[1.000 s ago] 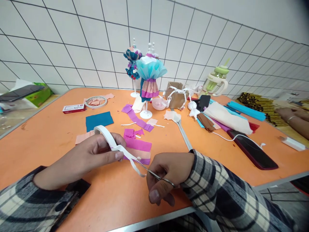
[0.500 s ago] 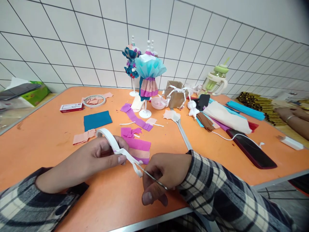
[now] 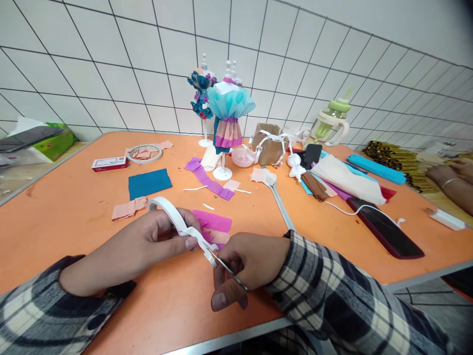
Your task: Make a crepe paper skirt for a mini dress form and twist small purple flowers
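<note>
In my left hand (image 3: 148,249) is a narrow roll of white tape (image 3: 168,207), its loose end drawn out toward the right. My right hand (image 3: 254,256) grips a small pair of metal scissors (image 3: 232,273), whose tips meet the tape's loose end. Whether the blades are apart there I cannot make out. Just behind both hands lies a magenta and peach piece of crepe paper (image 3: 218,220), partly covered by them. A short white strip (image 3: 208,206) lies beyond it.
Toward the back stands a small dress form (image 3: 222,138) in a turquoise and pink paper dress. Left lie blue paper (image 3: 150,184), a tape roll (image 3: 144,154) and a small box (image 3: 110,163). Right are a phone (image 3: 384,227), paper rolls (image 3: 345,177) and a bottle (image 3: 328,121). Another person's hand (image 3: 443,175) shows far right.
My left hand has shifted slightly right with the tape, and my right hand slightly left with the scissors. The crumpled purple scrap behind the tape is no longer visible.
</note>
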Tool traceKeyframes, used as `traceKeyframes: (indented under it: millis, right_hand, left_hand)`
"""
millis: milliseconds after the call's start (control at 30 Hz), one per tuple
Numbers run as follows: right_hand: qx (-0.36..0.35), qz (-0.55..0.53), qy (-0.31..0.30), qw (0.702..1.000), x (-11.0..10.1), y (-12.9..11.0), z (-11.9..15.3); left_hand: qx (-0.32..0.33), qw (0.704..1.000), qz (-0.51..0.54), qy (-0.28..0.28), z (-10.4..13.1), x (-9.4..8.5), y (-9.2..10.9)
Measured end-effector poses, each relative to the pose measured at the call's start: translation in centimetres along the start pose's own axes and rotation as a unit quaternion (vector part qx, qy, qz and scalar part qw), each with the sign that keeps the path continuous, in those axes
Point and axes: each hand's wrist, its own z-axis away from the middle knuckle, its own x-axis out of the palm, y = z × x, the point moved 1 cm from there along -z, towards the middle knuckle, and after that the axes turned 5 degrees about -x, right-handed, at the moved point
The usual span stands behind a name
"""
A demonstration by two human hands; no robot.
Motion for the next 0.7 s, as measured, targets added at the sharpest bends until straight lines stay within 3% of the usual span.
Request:
traceKeyframes:
  millis: [700]
  right_hand:
    - [-0.006, 0.035, 0.044, 0.998, -0.2, 0.7, -0.5]
  left_hand:
    - [-0.017, 0.997, -0.050, 0.059, -0.3, 0.3, 0.8]
